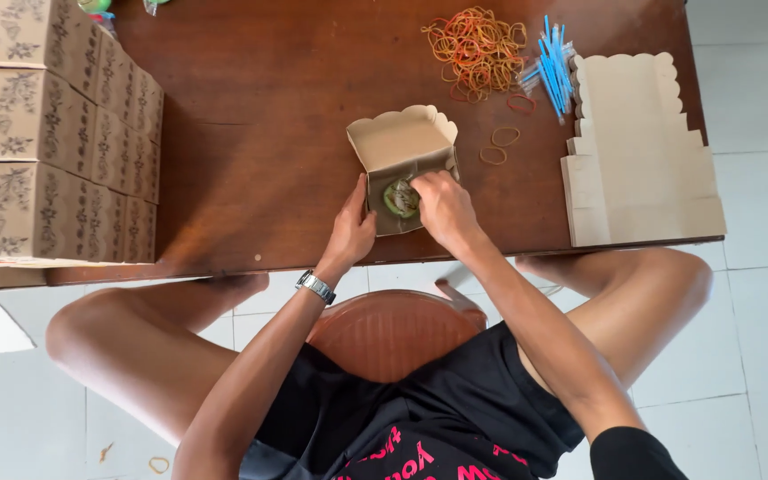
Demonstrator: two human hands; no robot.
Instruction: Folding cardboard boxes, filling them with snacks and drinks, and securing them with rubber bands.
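An open brown cardboard box (402,142) with a scalloped lid stands near the front edge of the wooden table (260,116). Inside it lies a round green item (399,199). My left hand (353,227) grips the box's left wall; a metal watch sits on that wrist. My right hand (442,206) reaches into the box from the right, fingertips touching the green item.
Closed patterned boxes (46,133) are stacked at the table's left. A heap of rubber bands (477,49), blue plastic sticks (551,62) and a pile of flat box blanks (637,156) lie at the right. An orange stool (393,333) is under me.
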